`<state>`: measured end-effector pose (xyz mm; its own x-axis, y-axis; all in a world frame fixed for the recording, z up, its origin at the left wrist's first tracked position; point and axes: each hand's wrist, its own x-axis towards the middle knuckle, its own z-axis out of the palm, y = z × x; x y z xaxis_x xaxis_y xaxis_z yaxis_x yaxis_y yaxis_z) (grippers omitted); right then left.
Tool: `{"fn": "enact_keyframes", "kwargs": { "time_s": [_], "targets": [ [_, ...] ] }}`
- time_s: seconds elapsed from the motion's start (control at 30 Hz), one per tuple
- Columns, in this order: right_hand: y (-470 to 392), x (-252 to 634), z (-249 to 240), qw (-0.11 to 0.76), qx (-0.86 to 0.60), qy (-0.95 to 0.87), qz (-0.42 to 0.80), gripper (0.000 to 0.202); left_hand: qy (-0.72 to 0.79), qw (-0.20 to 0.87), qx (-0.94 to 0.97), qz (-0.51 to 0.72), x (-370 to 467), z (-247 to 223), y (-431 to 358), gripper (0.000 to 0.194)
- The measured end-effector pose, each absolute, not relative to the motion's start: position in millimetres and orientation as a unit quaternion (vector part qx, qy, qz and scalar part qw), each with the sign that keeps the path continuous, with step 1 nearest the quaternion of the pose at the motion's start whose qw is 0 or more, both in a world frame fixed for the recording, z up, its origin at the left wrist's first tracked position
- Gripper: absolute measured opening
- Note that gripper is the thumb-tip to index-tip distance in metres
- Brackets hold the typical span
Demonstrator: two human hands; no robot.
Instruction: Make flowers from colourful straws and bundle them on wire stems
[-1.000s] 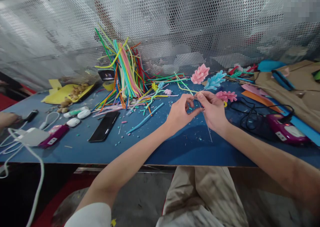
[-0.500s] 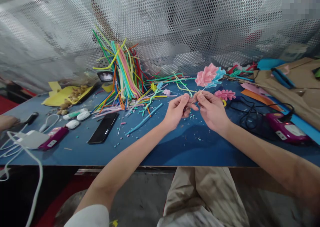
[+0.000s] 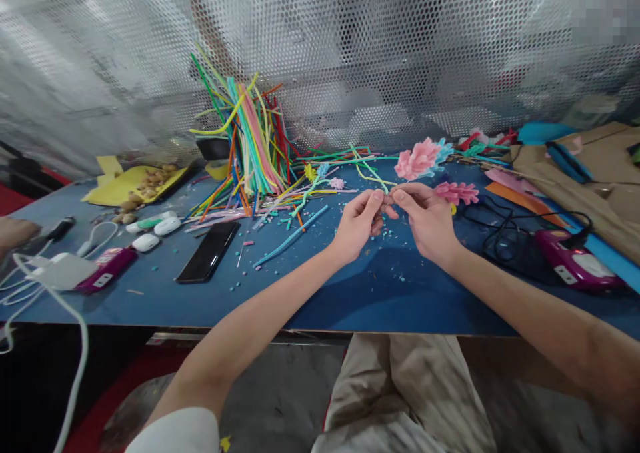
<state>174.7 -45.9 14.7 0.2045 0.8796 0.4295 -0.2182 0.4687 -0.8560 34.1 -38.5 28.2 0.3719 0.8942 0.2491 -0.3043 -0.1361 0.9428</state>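
Both of my hands meet over the middle of the table, fingertips almost touching. Between thumb and fingers, my left hand (image 3: 359, 225) pinches a thin wire (image 3: 387, 201). My right hand (image 3: 429, 218) is closed on the same wire from the other side. Just beyond the right hand are a pink fuzzy pipe-cleaner flower (image 3: 417, 159) and a light blue one (image 3: 443, 154) behind it; whether their stems run into my fingers is hard to see. A darker pink fuzzy piece (image 3: 457, 192) shows beside the right knuckles.
Pipe cleaners (image 3: 250, 140) stand bunched at the back left. A phone (image 3: 209, 252), a light blue pipe cleaner (image 3: 293, 235) and scattered clippings lie left of my hands. Purple power strips (image 3: 575, 261) with cables sit on both sides. Another person's hand (image 3: 17, 233) is at far left.
My right fingers have turned slightly at the wire, and the pink flower has tipped a little lower and right. The left hand keeps its pinch. The view has shifted slightly.
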Motion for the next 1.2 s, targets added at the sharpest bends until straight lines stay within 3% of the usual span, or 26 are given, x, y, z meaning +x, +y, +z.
{"fn": "enact_keyframes", "kwargs": {
  "time_s": [0.23,0.47,0.67,0.87,1.2],
  "targets": [
    [-48,179,16,0.683,-0.378,-0.506,0.367,0.018,0.304,0.626,0.572,0.434,33,27,-39,0.052],
    [-42,187,16,0.699,-0.416,-0.493,0.308,0.015,0.340,0.266,0.758,0.489,22,22,-33,0.029],
    [-38,188,9,0.686,-0.426,-0.510,0.296,0.016,0.337,0.235,0.782,0.468,18,19,-30,0.031],
    [-36,189,2,0.682,-0.427,-0.514,0.297,0.015,0.321,0.101,0.816,0.470,12,13,-24,0.032],
    [-48,183,13,0.694,-0.401,-0.505,0.319,0.010,0.276,-0.034,0.852,0.443,11,15,-28,0.032]
  ]
}}
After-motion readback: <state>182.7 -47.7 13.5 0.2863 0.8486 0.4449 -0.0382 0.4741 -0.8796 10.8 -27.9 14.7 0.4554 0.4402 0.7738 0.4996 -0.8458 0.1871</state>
